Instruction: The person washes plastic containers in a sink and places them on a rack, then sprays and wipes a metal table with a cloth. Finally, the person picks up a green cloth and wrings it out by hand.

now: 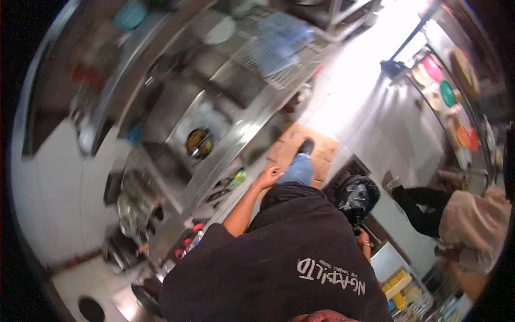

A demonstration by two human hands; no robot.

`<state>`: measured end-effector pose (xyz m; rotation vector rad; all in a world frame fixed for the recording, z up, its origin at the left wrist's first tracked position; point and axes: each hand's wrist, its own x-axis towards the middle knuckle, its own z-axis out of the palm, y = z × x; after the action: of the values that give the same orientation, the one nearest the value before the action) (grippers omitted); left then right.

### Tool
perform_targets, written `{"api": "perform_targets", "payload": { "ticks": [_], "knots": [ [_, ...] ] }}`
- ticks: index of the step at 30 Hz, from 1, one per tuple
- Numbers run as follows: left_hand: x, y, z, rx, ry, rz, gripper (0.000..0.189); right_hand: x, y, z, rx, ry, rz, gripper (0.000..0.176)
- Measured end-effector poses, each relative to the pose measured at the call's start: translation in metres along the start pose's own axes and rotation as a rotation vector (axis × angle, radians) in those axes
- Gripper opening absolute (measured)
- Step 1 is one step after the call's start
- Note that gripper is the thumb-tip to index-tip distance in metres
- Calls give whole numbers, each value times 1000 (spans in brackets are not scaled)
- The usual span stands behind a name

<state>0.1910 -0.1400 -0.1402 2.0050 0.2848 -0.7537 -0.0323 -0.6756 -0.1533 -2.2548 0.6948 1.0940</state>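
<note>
My left hand (pixel 270 176) hangs beside my leg with loosely curled fingers and nothing visible in it. Just ahead of it, a foot in a dark shoe (pixel 306 146) stands on a flattened cardboard sheet (pixel 324 154). On my other side, my right hand (pixel 364 239) is closed at the gathered lower end of a shiny black plastic bag (pixel 358 194). Its fingers are partly hidden. The bag bulges out ahead of that hand, and I cannot see what it contains.
A steel sink (pixel 236 86) on the left holds a pan with food (pixel 199 143). Blue plastic crates (pixel 281 43) sit on a rack beyond it. Another person (pixel 472 220) is close on my right. Shelves with colourful bowls (pixel 447 93) line the right side; tiled floor (pixel 343 91) runs ahead.
</note>
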Motion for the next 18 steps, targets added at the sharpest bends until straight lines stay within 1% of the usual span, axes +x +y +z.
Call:
{"api": "perform_targets", "payload": {
  "ticks": [1, 2, 3, 5, 6, 7, 8, 9, 10, 11, 12, 13, 14, 15, 16, 18],
  "knots": [
    [18, 10, -5, -26, -72, 7, 59, 5, 0, 0, -4, -95, 63, 59],
    [38, 18, -14, -48, -142, 14, 58, -3, -21, -14, 28, -179, 139, 50],
    [54, 34, -25, 14, -199, 45, 61, -6, -24, -21, 73, -146, 182, 50],
    [94, 88, -40, 95, -302, 112, 63, 22, -11, -14, 10, -256, 152, 62],
    [111, 114, -49, 241, -327, 220, 66, 21, -2, -4, 79, 18, -105, 62],
    [120, 134, -55, 380, -337, 312, 69, 29, 10, -4, 95, 21, -91, 62],
    [139, 153, -55, 282, -387, 362, 75, 29, -6, -21, 198, 29, 43, 63],
    [147, 193, -53, 299, -430, 209, 80, 33, -19, -34, 292, 33, 172, 63],
    [151, 230, -52, 169, -472, 173, 83, 35, -32, -45, 244, 81, 138, 65],
    [159, 264, -51, 139, -503, 143, 79, 39, -40, -56, 305, 90, 161, 65],
    [170, 285, -46, 75, -510, 183, 71, 57, -18, -40, 274, 246, 15, 65],
    [177, 313, -47, 178, -493, 226, 66, 78, -2, -24, 248, 404, -136, 65],
    [190, 320, -40, 217, -444, 240, 63, 77, -17, -36, 254, 380, -136, 65],
    [203, 325, -35, 257, -395, 263, 61, 77, -35, -61, 320, 256, 10, 65],
    [217, 330, -33, 264, -398, 251, 61, 79, -55, -83, 383, 132, 158, 65],
    [235, 330, -33, 460, -308, 372, 59, 85, -80, -97, 422, 95, 136, 65]
  ]
}}
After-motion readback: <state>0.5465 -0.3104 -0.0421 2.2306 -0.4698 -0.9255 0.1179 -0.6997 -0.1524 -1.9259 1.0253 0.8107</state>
